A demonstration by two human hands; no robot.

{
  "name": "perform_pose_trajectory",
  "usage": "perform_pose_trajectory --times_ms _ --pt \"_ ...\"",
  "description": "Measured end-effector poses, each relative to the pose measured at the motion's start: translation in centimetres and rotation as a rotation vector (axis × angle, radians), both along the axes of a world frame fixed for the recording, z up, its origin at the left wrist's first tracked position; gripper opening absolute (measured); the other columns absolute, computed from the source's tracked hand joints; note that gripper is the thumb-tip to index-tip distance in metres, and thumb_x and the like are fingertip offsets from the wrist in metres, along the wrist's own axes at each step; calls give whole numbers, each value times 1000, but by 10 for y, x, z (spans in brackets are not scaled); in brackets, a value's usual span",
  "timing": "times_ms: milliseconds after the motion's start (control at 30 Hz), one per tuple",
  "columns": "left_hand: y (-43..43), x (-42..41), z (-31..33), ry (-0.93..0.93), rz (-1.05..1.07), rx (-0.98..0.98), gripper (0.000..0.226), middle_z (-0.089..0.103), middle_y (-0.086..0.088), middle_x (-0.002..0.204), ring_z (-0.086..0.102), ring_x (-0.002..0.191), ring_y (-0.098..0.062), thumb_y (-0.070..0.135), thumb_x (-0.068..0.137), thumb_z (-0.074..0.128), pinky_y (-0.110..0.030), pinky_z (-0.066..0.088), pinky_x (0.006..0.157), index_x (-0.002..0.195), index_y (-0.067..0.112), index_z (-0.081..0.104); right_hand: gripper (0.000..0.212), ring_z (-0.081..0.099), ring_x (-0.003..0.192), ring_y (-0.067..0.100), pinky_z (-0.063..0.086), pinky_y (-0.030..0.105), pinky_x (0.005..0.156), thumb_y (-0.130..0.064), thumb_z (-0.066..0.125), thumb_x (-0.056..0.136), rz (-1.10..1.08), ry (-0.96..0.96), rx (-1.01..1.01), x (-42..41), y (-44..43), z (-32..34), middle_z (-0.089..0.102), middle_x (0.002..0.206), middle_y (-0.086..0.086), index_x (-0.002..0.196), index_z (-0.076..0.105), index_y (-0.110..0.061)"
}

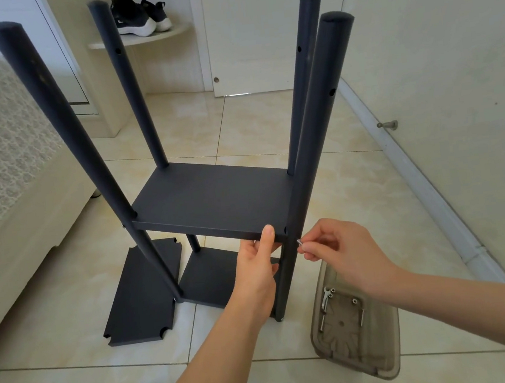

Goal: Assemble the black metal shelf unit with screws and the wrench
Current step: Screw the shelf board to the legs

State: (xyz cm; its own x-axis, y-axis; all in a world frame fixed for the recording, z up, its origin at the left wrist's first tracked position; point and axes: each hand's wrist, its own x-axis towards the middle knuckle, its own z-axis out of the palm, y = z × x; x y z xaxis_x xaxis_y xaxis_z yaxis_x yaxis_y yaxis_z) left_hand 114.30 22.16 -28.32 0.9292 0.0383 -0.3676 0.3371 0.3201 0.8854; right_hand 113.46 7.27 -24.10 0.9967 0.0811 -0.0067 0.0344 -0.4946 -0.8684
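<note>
The black metal shelf unit stands on the tiled floor with four round posts. A middle shelf panel [211, 200] sits between the posts, and a lower panel [210, 277] lies beneath it. My left hand [258, 271] grips the front edge of the middle shelf, thumb on top, beside the near right post [310, 160]. My right hand [341, 244] pinches a silver screw [299, 242] against that post at shelf height. A small wrench [326, 296] lies in a clear tray [384, 361] with several screws.
A spare black shelf panel [138, 300] lies flat on the floor to the left of the unit. A bed edge [20, 215] runs along the left. The wall and baseboard [424, 179] pass on the right. Dark shoes [139, 16] sit on a corner shelf behind.
</note>
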Motion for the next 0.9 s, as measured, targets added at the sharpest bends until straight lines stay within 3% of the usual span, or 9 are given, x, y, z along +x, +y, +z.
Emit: perform_pose_trajectory --times_ms 100,300,467,533,633,800,900 --pt "-2 0 2 14 4 -5 31 66 2 115 60 111 -4 44 100 50 -34 32 94 117 19 52 8 70 79 2 55 15 78 -17 70 89 49 -37 -104 1 -2 2 72 81 -8 84 69 -23" --pt "-5 0 5 8 11 -25 25 68 7 106 61 104 -1 42 102 48 -34 31 94 115 21 52 7 69 81 2 57 26 84 -19 69 90 71 -68 -125 -2 -6 4 72 82 -9 84 69 -23" --pt "-5 -1 7 0 11 -1 30 68 5 110 63 104 -4 44 101 49 -26 38 83 118 20 53 8 71 83 9 58 37 85 -19 71 88 36 -49 -66 -6 -7 0 73 83 -7 82 70 -23" --pt "-5 -2 8 -3 1 17 29 67 7 110 63 101 -3 44 101 49 -28 37 87 119 22 53 8 71 82 8 58 37 85 -19 72 88 35 -52 -78 -8 -6 -1 73 82 -8 82 69 -24" --pt "-4 -4 10 -9 -3 26 25 67 11 106 64 95 1 43 101 49 -22 37 80 116 24 53 9 69 81 6 57 32 83 -19 72 87 41 -63 -122 -9 -5 -1 72 81 -8 81 68 -25" --pt "-4 -4 11 -19 -8 47 24 65 10 110 63 98 -1 44 101 49 -31 34 95 117 26 52 12 68 77 5 57 26 79 -21 73 87 30 -101 -146 -6 -3 -1 71 76 -10 79 66 -27" --pt "-4 -4 13 -24 -5 47 16 63 13 106 63 96 -2 42 102 49 -20 39 82 112 31 51 16 66 74 4 54 19 73 -24 76 83 41 -131 -177 -2 -4 -1 69 73 -10 76 63 -28"
